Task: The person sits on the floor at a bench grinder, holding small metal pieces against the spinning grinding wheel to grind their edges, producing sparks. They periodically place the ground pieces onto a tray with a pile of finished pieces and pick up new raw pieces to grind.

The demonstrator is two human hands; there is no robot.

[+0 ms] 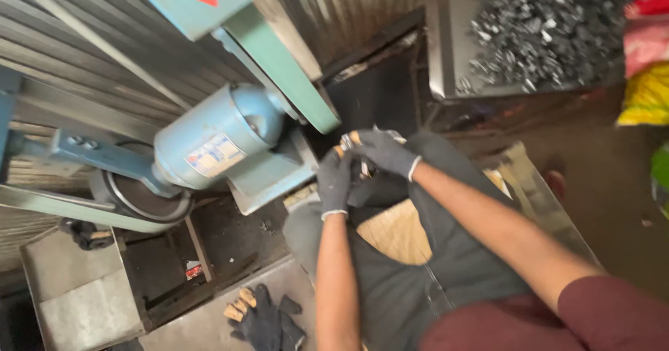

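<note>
Both gloved hands, left hand (334, 182) and right hand (382, 152), pinch a small metal part (354, 157) over the lap, at five o'clock from the motor (219, 142). Judged best: keep fingers tight, part steady.

matt grey knit gloves (334, 180), glossy blue painted metal motor (216, 138), shiny metal scraps (543, 30)

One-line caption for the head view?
Two gloved hands, left hand and right hand, hold a small metal part beside a blue motor.

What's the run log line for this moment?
left hand: gloved, on small metal part | right hand: gloved, gripping part | beside blue motor | spare gloves below
</note>
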